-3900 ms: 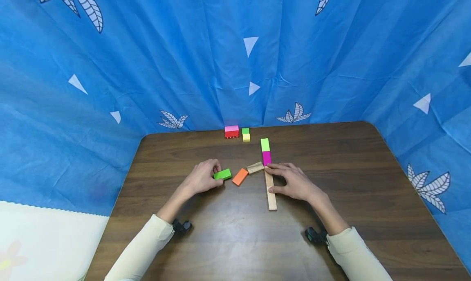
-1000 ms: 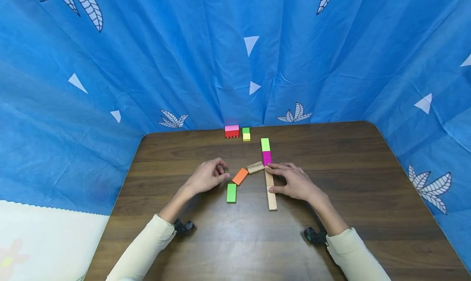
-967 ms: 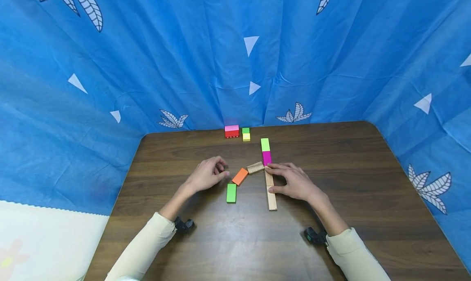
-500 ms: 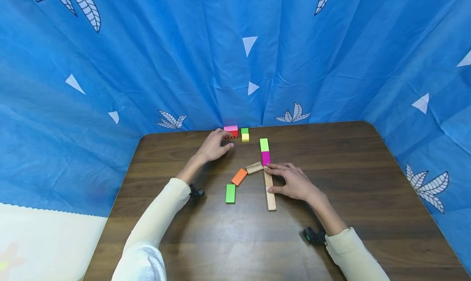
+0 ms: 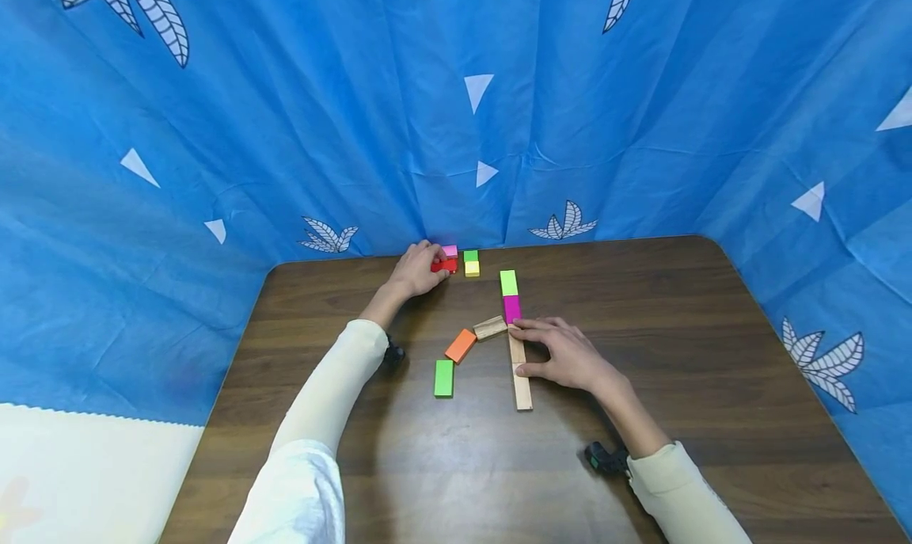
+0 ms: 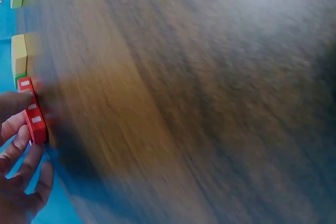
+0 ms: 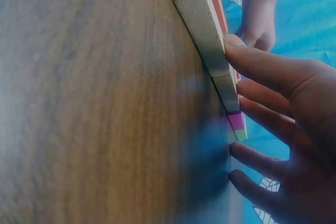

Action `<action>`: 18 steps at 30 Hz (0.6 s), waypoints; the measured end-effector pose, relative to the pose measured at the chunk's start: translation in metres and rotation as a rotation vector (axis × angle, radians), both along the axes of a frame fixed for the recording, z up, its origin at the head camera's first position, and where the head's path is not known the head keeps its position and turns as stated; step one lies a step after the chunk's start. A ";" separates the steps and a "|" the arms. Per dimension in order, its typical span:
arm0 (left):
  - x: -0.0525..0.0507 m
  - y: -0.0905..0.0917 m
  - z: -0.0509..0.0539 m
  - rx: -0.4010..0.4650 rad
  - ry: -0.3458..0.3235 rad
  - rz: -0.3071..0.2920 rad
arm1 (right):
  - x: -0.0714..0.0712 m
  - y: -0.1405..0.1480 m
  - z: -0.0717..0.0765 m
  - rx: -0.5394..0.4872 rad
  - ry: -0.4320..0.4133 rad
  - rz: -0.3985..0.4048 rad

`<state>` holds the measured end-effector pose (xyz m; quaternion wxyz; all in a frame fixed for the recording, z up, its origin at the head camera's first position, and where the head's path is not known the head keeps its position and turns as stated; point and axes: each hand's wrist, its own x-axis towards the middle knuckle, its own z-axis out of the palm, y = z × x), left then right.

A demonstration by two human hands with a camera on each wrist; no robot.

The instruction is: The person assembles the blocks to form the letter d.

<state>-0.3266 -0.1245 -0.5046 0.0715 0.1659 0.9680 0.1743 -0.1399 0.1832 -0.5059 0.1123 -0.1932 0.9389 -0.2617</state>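
At the table's back edge, my left hand (image 5: 416, 272) pinches a red block (image 6: 34, 119) with white marks on its side; thumb and fingers lie on opposite sides. A pink block (image 5: 450, 252) shows directly behind it. My right hand (image 5: 566, 358) rests thumb and fingertips on two plain wooden blocks (image 5: 523, 392) laid end to end. Beyond them, the row continues with a magenta block (image 5: 511, 308) and a light green block (image 5: 508, 283). From its middle a wooden block (image 5: 490, 328), an orange block (image 5: 461, 345) and a green block (image 5: 444, 379) branch toward the near left.
Right of the red block stand a yellow block (image 5: 472, 269) and a green block (image 5: 471, 256) behind it. A blue curtain (image 5: 399, 132) hangs along the back and sides of the brown wooden table (image 5: 677, 322).
My left hand set the green block down upright-wise below the orange one, let go, then reached to the back edge and took hold of the red block. My right hand stayed put.
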 end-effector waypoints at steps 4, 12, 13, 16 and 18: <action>0.002 -0.003 0.000 0.004 -0.032 -0.005 | -0.001 -0.001 0.000 0.008 0.003 0.002; 0.005 -0.008 0.002 0.043 -0.052 -0.004 | -0.001 -0.001 0.000 0.008 -0.004 0.006; 0.006 -0.008 0.002 0.050 -0.054 -0.007 | 0.000 -0.001 0.000 0.008 -0.007 0.006; 0.011 -0.010 0.003 0.068 -0.048 -0.017 | 0.000 -0.001 0.000 0.009 -0.010 0.003; 0.015 -0.012 0.003 0.071 -0.044 -0.019 | 0.000 -0.001 -0.001 0.011 -0.007 0.001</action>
